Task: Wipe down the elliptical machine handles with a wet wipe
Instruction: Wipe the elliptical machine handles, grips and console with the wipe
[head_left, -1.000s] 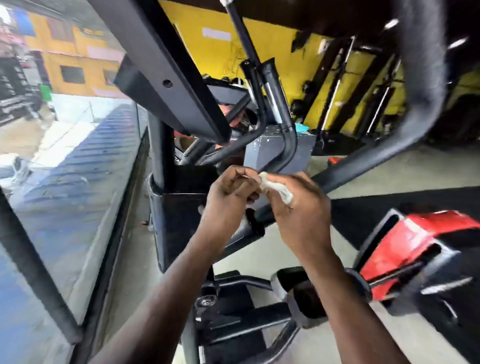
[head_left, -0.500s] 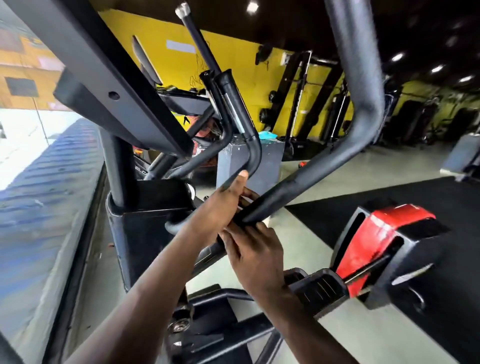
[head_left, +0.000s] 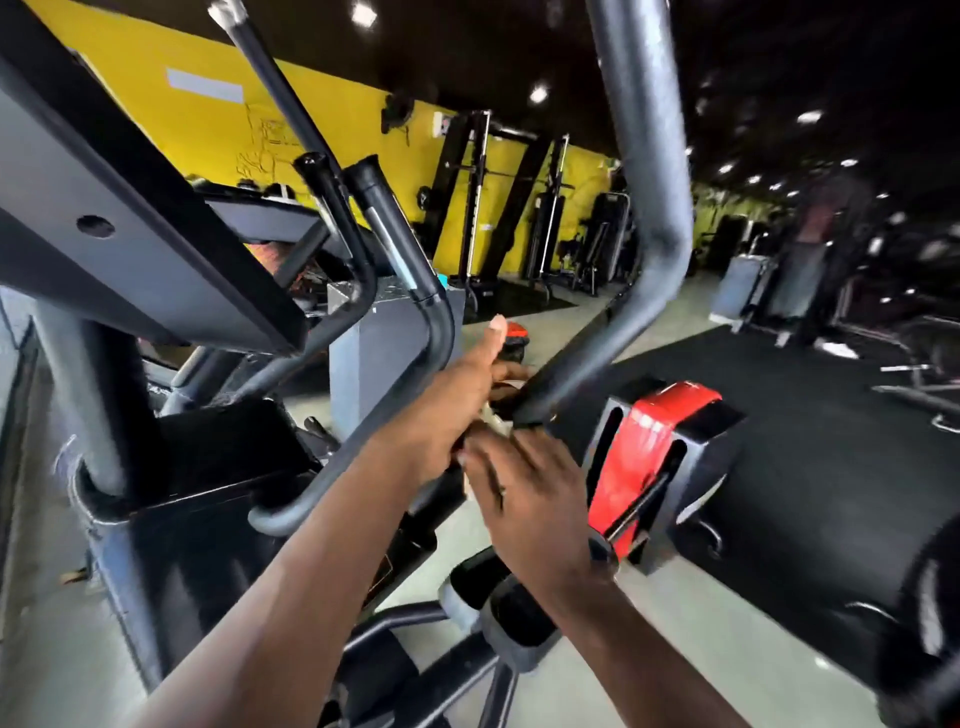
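A second earlier both hands had been held clear of the machine, pinching and shaping the white wet wipe between them in front of the frame; by this moment they had come down onto the long grey handle (head_left: 597, 343), the one that rose past the top edge of the view and bent down toward the machine's black base (head_left: 208, 467). The left hand (head_left: 447, 410) was wrapped over the lower stretch of that handle with its thumb standing up free, and the wet wipe (head_left: 492, 415) showed only as a small pale scrap at the handle, between the left hand's fingers and the right hand, so it seemed pressed against the tube under the left hand. The right hand (head_left: 530, 499) lay just below and beside it, fingers fairly straight and blurred with motion, touching or nearly touching the handle; whether it also held a corner of the wipe could not be told. The second, shorter handle (head_left: 400, 244) with the dark cap stood untouched to the left, near the console arm (head_left: 130, 208), and the red-and-grey pedal (head_left: 649, 457) sat to the right of the hands. In my judgement the change meant that preparing the wipe was over and the wiping of the first handle had only begun, with most of its upper length and the other handle not yet done.
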